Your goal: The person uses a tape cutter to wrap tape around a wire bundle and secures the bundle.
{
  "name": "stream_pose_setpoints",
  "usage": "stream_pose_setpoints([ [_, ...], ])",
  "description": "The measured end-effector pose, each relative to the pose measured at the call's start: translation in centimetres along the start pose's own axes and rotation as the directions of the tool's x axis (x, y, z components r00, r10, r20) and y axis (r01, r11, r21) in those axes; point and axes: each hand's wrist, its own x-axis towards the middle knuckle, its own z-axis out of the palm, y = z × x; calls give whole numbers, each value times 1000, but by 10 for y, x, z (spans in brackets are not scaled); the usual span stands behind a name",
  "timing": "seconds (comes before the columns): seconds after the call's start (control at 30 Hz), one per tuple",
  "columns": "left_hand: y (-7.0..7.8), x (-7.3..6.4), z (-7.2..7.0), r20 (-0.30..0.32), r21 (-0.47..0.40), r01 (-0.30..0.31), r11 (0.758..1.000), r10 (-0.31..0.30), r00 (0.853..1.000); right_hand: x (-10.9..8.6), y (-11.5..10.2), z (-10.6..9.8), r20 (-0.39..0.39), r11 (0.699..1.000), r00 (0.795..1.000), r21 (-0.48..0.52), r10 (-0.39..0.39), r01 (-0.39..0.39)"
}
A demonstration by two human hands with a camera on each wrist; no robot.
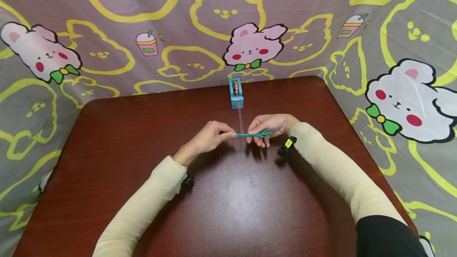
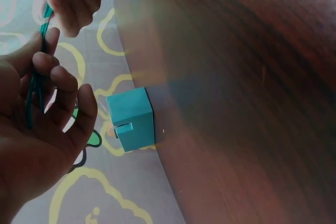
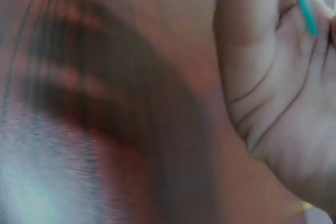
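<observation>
Between both hands lies a bundle of thin green strands (image 1: 263, 134), held roughly level above the table, its right-hand ends fanned out. My left hand (image 1: 208, 137) pinches the left part of it between thumb and fingers; in the left wrist view, strand ends (image 2: 34, 100) run back across that palm. With thumb and fingertips my right hand (image 1: 273, 124) grips the bundle close by, other fingers loosely bent beneath. In the right wrist view the right palm (image 3: 289, 93) fills the side, and one green strand (image 3: 307, 11) reaches over it.
A blue tape dispenser (image 1: 237, 103) with an orange-brown roll stands beyond the hands, near the back edge of the dark wooden table (image 1: 143, 130). A pale streak (image 1: 240, 120) runs from it toward the hands. Patterned curtains (image 1: 192, 66) enclose the back and sides.
</observation>
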Motion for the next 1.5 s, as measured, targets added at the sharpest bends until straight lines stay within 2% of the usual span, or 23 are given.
stream_pose_setpoints([
  [0.17,2,0,0,-33,53,-42,998,44,998,-4,-15,5,-110,986,993,-159,32,-50],
  [0.3,3,0,1,-44,43,-21,999,23,999,-6,-21,12,-203,965,979,-252,17,-69],
  [0.4,2,0,1,-51,35,-7,999,8,999,-8,-26,18,-268,938,963,-336,-12,-82],
  [0.63,0,1,0,-43,23,56,998,-55,998,-9,-29,36,-348,828,930,-551,-120,-100],
  [0.73,-2,2,-3,10,-2,90,996,-90,996,-10,-29,45,-372,776,912,-622,-175,-104],
  [0.8,-5,4,-6,61,-31,117,993,-115,991,-10,-27,50,-371,727,900,-681,-230,-95],
  [0.83,-7,5,-8,89,-50,134,990,-129,988,-11,-26,52,-370,693,892,-715,-260,-94],
  [0.9,-12,8,-11,156,-105,181,978,-164,974,-11,-23,55,-364,626,875,-774,-320,-94],
  [0.97,-19,11,-14,238,-197,268,943,-219,946,-10,-19,58,-351,555,855,-827,-381,-93],
  [1.03,-26,14,-16,326,-290,379,879,-282,902,-9,-15,60,-342,483,830,-870,-442,-101],
  [1.13,-35,17,-19,438,-406,532,743,-353,827,-7,-8,63,-306,370,788,-923,-535,-108],
  [1.17,-37,18,-20,463,-429,564,706,-364,808,-6,-6,64,-295,332,773,-936,-562,-116],
  [1.23,-40,19,-21,501,-455,599,659,-367,784,-5,-2,66,-271,261,745,-956,-610,-134],
  [1.27,-41,20,-20,514,-462,609,645,-364,776,-5,0,67,-259,230,733,-963,-629,-143],
  [1.33,-41,21,-20,538,-464,619,633,-354,765,-5,3,70,-243,176,711,-970,-660,-168],
  [1.5,-41,24,-16,573,-458,622,635,-324,753,-7,10,74,-187,40,669,-972,-719,-230],
])
